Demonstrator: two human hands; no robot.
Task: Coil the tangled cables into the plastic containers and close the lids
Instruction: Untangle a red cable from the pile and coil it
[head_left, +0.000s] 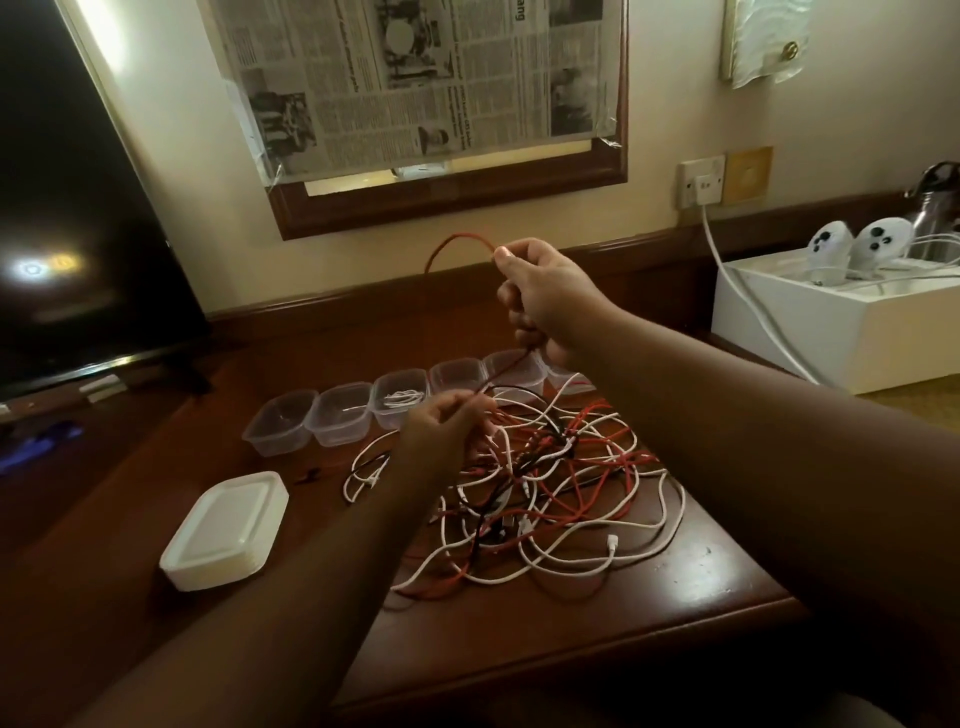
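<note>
A tangle of red, white and black cables (550, 499) lies on the brown wooden table (691, 587). My right hand (545, 296) is raised above it and pinches a red cable (457, 244) that loops up to the left of my fingers. That same cable runs down to my left hand (441, 431), which pinches it just above the pile. Behind the pile stands a row of several clear plastic containers (340, 415), all open. One container (400, 397) holds a coiled white cable. A stack of white lids (226, 530) lies at the left.
A dark TV screen (78, 234) stands at the left. A white box (831, 322) at the right carries two white controllers (857, 244), and a white cord (748, 306) runs from a wall socket. A framed panel covered with newspaper (415, 78) hangs on the wall behind.
</note>
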